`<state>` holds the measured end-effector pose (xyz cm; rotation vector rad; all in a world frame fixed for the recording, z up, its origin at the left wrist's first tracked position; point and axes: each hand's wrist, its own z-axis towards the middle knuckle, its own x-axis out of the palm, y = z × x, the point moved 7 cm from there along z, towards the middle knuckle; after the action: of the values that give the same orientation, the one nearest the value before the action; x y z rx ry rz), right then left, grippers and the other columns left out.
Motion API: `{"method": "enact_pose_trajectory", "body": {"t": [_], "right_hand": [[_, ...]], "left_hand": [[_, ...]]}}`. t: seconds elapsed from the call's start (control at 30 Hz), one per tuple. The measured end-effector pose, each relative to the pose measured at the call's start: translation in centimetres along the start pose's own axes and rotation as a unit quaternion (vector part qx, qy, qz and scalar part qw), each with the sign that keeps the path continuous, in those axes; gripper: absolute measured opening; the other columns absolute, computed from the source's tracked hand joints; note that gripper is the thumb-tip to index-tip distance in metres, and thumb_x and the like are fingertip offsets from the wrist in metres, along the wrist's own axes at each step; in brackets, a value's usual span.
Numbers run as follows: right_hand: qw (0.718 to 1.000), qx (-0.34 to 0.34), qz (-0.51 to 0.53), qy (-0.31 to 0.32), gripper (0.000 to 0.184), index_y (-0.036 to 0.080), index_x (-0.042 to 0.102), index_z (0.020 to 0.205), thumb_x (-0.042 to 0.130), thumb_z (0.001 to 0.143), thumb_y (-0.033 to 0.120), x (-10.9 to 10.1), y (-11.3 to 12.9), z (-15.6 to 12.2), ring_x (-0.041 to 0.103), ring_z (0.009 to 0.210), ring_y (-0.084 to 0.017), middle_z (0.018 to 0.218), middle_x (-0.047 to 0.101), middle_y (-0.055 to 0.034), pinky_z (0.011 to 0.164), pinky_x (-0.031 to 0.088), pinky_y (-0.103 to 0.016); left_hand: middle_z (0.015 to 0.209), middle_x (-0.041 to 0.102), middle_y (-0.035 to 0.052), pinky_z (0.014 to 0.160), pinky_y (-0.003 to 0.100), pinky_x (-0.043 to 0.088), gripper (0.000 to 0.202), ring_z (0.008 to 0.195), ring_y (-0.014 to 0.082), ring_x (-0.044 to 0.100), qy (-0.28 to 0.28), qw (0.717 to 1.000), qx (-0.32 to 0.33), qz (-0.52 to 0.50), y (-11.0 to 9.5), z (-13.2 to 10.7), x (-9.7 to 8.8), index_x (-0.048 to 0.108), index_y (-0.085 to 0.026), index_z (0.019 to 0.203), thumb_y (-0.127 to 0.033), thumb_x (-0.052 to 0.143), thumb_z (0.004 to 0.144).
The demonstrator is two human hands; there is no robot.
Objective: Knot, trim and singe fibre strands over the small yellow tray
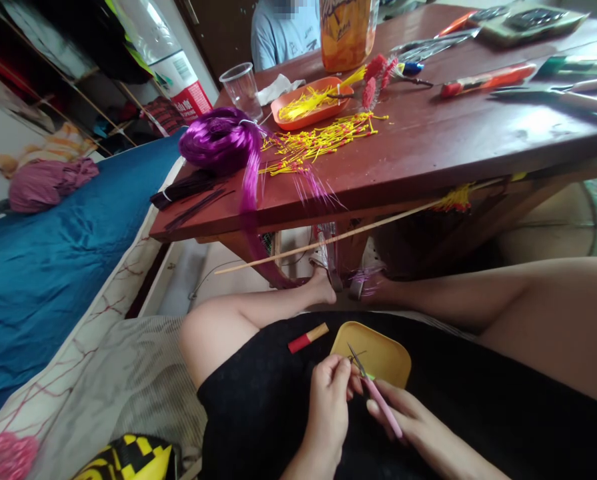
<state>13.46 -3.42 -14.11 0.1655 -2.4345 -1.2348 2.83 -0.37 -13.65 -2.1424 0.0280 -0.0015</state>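
Note:
My right hand [403, 413] grips a pair of small pink-handled scissors [384, 407], their dark pointed tip aimed up and to the left. My left hand [331, 393] is pinched beside that tip around a thin dark strand [358, 353], too fine to tell its kind. Under both lies a yellow tray [378, 343] on the black cloth over my lap. To its left rests a short red and tan stick-like piece [308, 338].
A dark red table [428, 143] stands ahead, holding a purple fibre bundle [218, 137], yellow stems [323, 143], an orange tray [313, 120], a plastic cup [241, 90] and pliers [553, 97]. A thin wooden stick [328, 240] juts below its edge. A person [285, 37] sits opposite.

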Motion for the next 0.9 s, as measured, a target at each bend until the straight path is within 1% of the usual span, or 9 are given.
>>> {"method": "enact_pose_trajectory", "body": {"t": [0.2,0.33,0.43,0.6,0.67,0.73,0.8,0.83,0.9], "right_hand": [[1.0,-0.014,0.01,0.011,0.054,0.013,0.055,0.122,0.057,0.079,0.046,-0.1,-0.7,0.2,0.047,0.116,-0.028,0.123,0.058,-0.0098,0.102,0.028,-0.037],[1.0,0.003,0.006,0.004,0.055,0.014,0.052,0.125,0.056,0.08,0.046,-0.3,-1.2,0.3,0.045,0.118,-0.029,0.126,0.056,-0.0094,0.102,0.029,-0.038],[1.0,-0.002,0.009,0.012,0.054,0.015,0.052,0.125,0.056,0.08,0.045,-0.2,-1.0,0.3,0.045,0.118,-0.028,0.125,0.057,-0.0089,0.103,0.028,-0.039],[1.0,-0.002,0.029,0.007,0.052,0.015,0.056,0.122,0.057,0.079,0.045,-0.2,-1.0,0.3,0.048,0.116,-0.027,0.122,0.059,-0.0094,0.103,0.026,-0.038],[0.999,-0.006,0.036,0.002,0.048,0.016,0.059,0.118,0.059,0.079,0.044,-0.2,-1.0,0.4,0.05,0.111,-0.026,0.116,0.062,-0.0084,0.102,0.029,-0.037],[0.999,-0.004,0.043,-0.005,0.044,0.017,0.062,0.113,0.061,0.077,0.043,-0.2,-1.1,0.5,0.056,0.096,-0.024,0.104,0.065,-0.0062,0.093,0.037,-0.034],[0.999,0.014,0.05,-0.008,0.041,0.019,0.064,0.11,0.062,0.077,0.043,-0.1,-1.4,0.7,0.056,0.071,-0.018,0.082,0.065,-0.0023,0.072,0.045,-0.028],[0.998,0.026,0.054,-0.008,0.04,0.019,0.064,0.108,0.062,0.076,0.044,0.0,-1.6,0.7,0.05,0.06,-0.014,0.071,0.062,0.0003,0.061,0.044,-0.025],[0.997,0.046,0.059,-0.009,0.04,0.019,0.066,0.101,0.063,0.074,0.048,0.1,-1.9,0.8,0.037,0.049,-0.009,0.058,0.051,0.0042,0.046,0.033,-0.021]], "left_hand": [[0.052,0.049,-0.0018,0.051,0.023,0.03,0.036,0.049,0.0102,0.04,-0.003,1.0,-0.009,-0.007,-0.1,0.1,0.1,0.055,-0.015,0.061,-0.047,0.054,0.076],[0.051,0.05,-0.002,0.05,0.023,0.029,0.035,0.047,0.01,0.04,-0.008,1.0,-0.018,-0.009,-0.1,0.2,0.1,0.055,-0.015,0.061,-0.048,0.055,0.074],[0.05,0.05,-0.0023,0.05,0.022,0.029,0.036,0.047,0.0098,0.039,-0.008,1.0,-0.022,-0.011,0.2,0.3,0.1,0.055,-0.015,0.06,-0.048,0.056,0.073],[0.051,0.05,-0.0022,0.049,0.022,0.029,0.035,0.047,0.0094,0.04,-0.007,0.999,-0.029,-0.017,0.6,0.4,0.0,0.055,-0.015,0.061,-0.047,0.057,0.073],[0.051,0.05,-0.0022,0.049,0.022,0.029,0.034,0.047,0.0091,0.039,-0.007,0.999,-0.032,-0.019,0.8,0.5,0.0,0.055,-0.015,0.061,-0.046,0.056,0.074],[0.051,0.05,-0.0024,0.049,0.022,0.028,0.034,0.047,0.0088,0.039,-0.008,0.999,-0.034,-0.021,0.9,0.7,0.1,0.053,-0.015,0.061,-0.046,0.056,0.074],[0.049,0.049,-0.0027,0.048,0.022,0.027,0.034,0.046,0.0086,0.039,-0.008,0.999,-0.036,-0.023,1.1,0.9,0.1,0.052,-0.015,0.059,-0.046,0.057,0.073],[0.049,0.049,-0.0029,0.048,0.022,0.027,0.034,0.046,0.0085,0.038,-0.009,0.999,-0.037,-0.023,1.2,1.0,0.2,0.052,-0.015,0.059,-0.046,0.057,0.072],[0.048,0.048,-0.0032,0.047,0.022,0.026,0.035,0.045,0.0083,0.038,-0.011,0.999,-0.039,-0.023,1.5,1.3,0.2,0.052,-0.015,0.058,-0.046,0.058,0.071]]}}
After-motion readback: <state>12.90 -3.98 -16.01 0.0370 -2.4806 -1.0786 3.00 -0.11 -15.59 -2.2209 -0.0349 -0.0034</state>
